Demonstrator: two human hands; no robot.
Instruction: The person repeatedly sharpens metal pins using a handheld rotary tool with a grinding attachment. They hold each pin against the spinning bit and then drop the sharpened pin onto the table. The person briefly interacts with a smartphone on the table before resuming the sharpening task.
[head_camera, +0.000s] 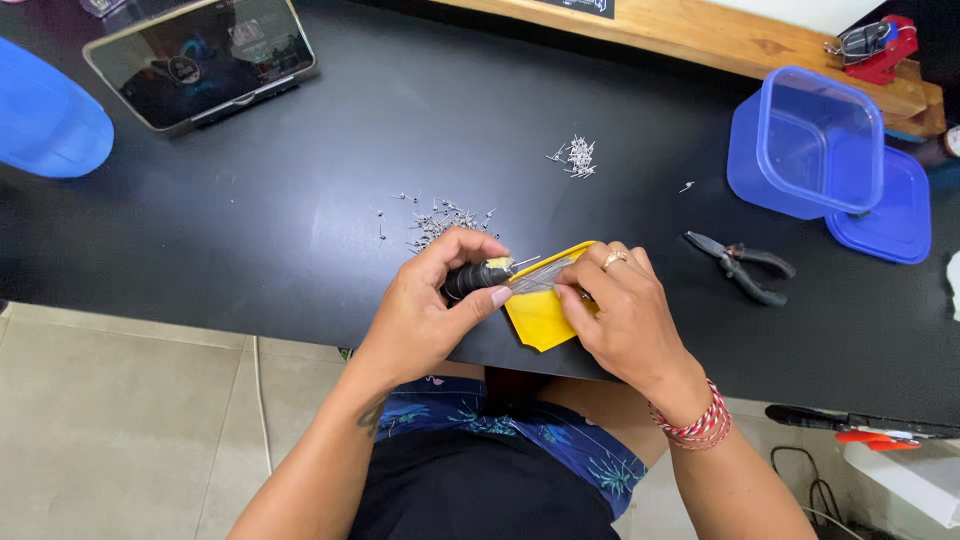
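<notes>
Head view is showing the left hand (425, 305) gripping a black tool (476, 279) at the near table (300, 200) edge, while the right hand (620, 310) is pinching what may be thin wire (540, 275) over a yellow piece (535, 315). Small metal parts (440, 220) are lying just beyond the hands, with pliers (745, 266) and a blue tub (815, 145) to the right.

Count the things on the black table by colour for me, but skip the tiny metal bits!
Blue: 3 - clear tub, lid, rounded thing
Yellow: 1 - pad under the right hand
Black: 2 - pliers, tool in the left hand
Grey: 1 - tablet
Total: 7
</notes>
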